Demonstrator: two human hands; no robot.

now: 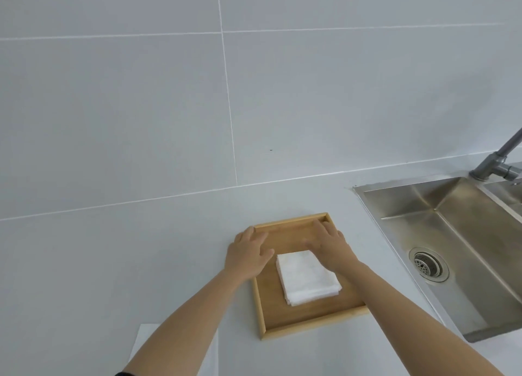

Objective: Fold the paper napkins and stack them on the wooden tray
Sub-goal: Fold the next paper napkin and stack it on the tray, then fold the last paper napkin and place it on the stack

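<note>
Wooden tray (299, 329): light honey-brown, paler yellowish rim. Stacked napkins (306, 279): plain white, faint soft texture, no print. Tabletop (113, 262): pale grey-white, unpatterned. Wall tiles (113, 107): light grey, large rectangles with thin white grout lines; one small dark speck. Sink (440, 223): brushed steel grey with brownish-gold tarnish. Faucet (497, 160): dull grey metal. Flat sheet (147, 344) at near edge: white.

A single head-worn, wide-angle view looks forward and steeply down along both bare forearms onto a pale countertop (113, 262) — the light rectangular wooden tray (296, 327) low and centre, a stainless-steel sink (452, 220) at right, and the grey tiled wall (141, 93) filling the upper half.
</note>
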